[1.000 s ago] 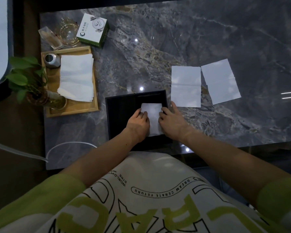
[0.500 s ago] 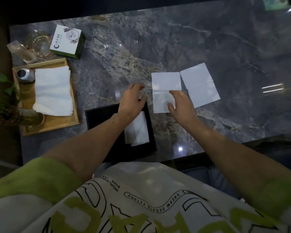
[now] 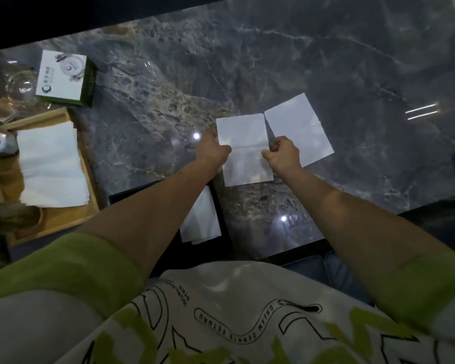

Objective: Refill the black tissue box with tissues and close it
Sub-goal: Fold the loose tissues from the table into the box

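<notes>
**Both hands on the next tissue**

I work over the dark grey veined marble tabletop (image 3: 313, 61), glossy and dotted with lamp glare; at its left edge sits the pale wooden tray (image 3: 61, 224) bearing a stack of flat white tissues (image 3: 50, 164), and beyond that a white-and-green cardboard carton (image 3: 63, 77); the open black tissue box (image 3: 226, 227) lies at the near edge, mostly hidden under my left forearm, with a folded white tissue (image 3: 202, 222) already inside it. Just beyond the box lies a creased white tissue sheet (image 3: 243, 137), and a second flat white sheet (image 3: 300, 127) lies just beside it on the right, their edges nearly touching.

My left hand (image 3: 212, 151) is closed on the left edge of the creased sheet at its fold line; my right hand (image 3: 283, 153) pinches the right edge in the same way, fingers curled.

I judge the risks to be small but real: thin paper pulled between two pinches may tear along the crease; an uneven fold would leave it too wide for the box; my right knuckles rest close to the second sheet and could drag it; my left forearm hangs over the box and might nudge the tissue already inside.
</notes>
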Available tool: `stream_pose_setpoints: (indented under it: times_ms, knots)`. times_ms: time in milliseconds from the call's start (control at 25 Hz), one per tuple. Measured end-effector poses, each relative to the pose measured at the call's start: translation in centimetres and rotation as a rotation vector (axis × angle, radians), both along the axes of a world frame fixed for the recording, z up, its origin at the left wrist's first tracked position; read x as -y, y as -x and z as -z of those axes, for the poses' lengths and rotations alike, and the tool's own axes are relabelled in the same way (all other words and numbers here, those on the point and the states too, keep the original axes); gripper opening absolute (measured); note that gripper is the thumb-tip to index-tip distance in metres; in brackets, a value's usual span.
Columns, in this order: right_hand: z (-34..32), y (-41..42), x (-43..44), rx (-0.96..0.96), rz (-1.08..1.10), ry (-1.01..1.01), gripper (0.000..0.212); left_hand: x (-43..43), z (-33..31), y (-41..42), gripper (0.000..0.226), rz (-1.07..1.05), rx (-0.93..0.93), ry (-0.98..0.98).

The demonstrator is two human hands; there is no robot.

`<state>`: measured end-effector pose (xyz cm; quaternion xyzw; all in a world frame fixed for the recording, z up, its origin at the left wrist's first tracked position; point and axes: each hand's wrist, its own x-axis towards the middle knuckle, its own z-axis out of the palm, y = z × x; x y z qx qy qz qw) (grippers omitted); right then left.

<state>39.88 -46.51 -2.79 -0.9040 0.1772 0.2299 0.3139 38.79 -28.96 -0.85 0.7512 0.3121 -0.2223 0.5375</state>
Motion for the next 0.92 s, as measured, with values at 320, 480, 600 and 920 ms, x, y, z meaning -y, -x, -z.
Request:
stream_pose_setpoints:
  times_ms: [320,480,600,920]
  knots:
    - [0.8,-1.3,-0.8,-0.09,0.151,-0.114,0.04,-0.5,3.4,-2.7,0.033,-0.145,-0.187,0.092]
    - [1.3,-2.1,-1.2,-0.172,0.404,-0.318,0.02,-0.8,3.6,-2.8,0.024,-0.198,-0.236,0.184]
    - [0.6,-2.3,-1.7,-0.272,0.516,-0.537,0.015,-1.1,3.2,-2.8,0.024,-0.153,-0.248,0.226]
    - [-1.8,-2.7,-1.5,-0.311,0.452,-0.79,0.007,-2.9,-0.7,-2.5,0.005,-0.122,-0.107,0.514]
